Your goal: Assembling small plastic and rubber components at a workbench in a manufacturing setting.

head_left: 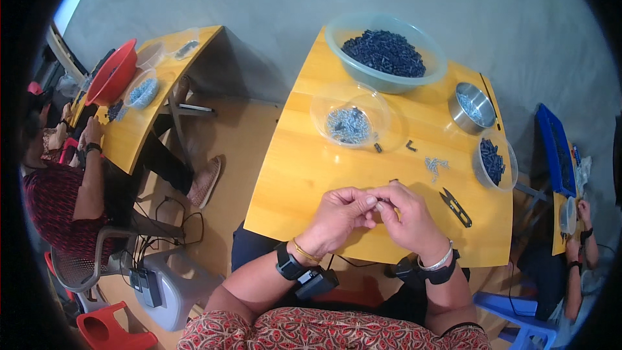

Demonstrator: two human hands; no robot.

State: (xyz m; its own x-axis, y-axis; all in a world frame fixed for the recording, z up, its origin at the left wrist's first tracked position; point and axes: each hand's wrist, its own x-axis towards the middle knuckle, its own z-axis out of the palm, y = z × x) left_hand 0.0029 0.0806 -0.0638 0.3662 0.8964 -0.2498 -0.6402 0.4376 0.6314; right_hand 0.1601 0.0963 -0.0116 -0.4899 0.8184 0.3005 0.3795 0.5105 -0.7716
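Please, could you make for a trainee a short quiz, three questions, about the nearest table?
1. True or false: the large bowl at the table's far end is filled with silvery pieces.
2. Which tool lies to the right of the right hand? A) a hammer; B) black snips; C) a ruler.
3. Complete: just beyond the clear bowl of dark pieces stands a ____ bowl.

Key: 1. False, its pieces are dark. 2. B. 3. Metal.
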